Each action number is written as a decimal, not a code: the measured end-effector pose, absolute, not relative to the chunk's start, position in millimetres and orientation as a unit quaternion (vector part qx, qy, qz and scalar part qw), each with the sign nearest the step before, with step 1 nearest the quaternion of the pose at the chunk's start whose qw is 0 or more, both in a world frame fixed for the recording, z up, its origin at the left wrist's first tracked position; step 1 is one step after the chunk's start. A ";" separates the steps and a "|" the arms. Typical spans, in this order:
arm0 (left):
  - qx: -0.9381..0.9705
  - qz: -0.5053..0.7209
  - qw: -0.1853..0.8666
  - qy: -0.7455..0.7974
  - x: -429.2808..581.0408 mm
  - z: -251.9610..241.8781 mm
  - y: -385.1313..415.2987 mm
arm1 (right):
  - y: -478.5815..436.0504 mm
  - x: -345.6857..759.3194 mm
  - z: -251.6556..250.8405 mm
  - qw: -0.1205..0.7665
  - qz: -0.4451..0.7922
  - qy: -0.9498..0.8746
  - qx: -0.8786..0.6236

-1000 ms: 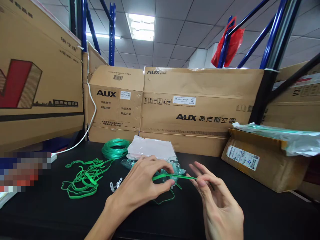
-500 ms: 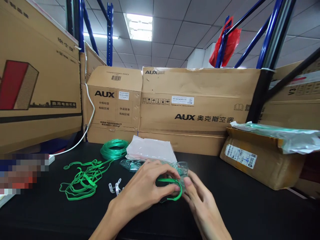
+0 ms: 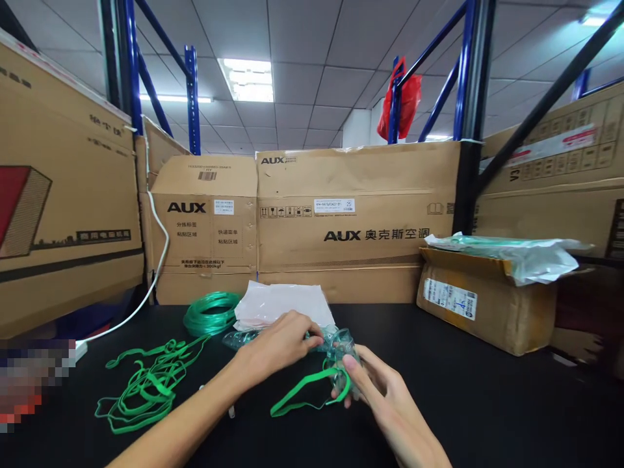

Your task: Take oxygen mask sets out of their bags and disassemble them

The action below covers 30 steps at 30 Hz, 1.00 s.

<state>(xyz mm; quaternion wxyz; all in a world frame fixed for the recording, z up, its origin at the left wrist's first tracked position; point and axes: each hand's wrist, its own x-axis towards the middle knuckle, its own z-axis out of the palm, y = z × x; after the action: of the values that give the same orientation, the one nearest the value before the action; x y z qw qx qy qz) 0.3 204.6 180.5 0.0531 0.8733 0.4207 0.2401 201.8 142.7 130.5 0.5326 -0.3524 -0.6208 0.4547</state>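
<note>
A clear plastic mask (image 3: 338, 344) with a green elastic strap (image 3: 302, 393) sits between my two hands over the black table (image 3: 487, 403). My left hand (image 3: 275, 344) curls over the mask's left side, fingers closed on it. My right hand (image 3: 373, 380) grips the mask's lower right edge where the strap loops, thumb and fingers pressed together. The strap trails down to the left onto the table.
A tangle of green straps (image 3: 141, 387) lies at the left, a coil of green tubing (image 3: 212, 312) and clear plastic bags (image 3: 283, 302) behind the hands. AUX cardboard boxes (image 3: 355, 221) wall the back. An open carton (image 3: 482, 299) with bagged parts stands at the right.
My right hand let the stretched strap slacken and closed in on the mask. The strap now hangs as a loose loop toward the left. The view shifted right and tilted upward.
</note>
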 end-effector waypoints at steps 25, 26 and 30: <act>0.820 0.364 0.115 0.426 -11.7 202.5 175.7 | 136.4 197.0 156.3 0.586 0.427 -0.616 -0.307; 0.804 0.388 0.120 0.433 -16.7 203.2 172.0 | 137.5 194.7 161.8 0.580 0.423 -0.624 -0.307; 0.724 0.494 0.163 0.453 -31.7 199.8 161.5 | 141.9 180.1 181.5 0.582 0.420 -0.638 -0.281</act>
<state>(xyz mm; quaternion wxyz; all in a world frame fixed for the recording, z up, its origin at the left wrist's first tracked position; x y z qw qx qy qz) -31.7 161.5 199.8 0.1632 0.7240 0.4527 0.4942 180.1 141.9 181.5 0.5817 -0.2807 -0.6377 0.4198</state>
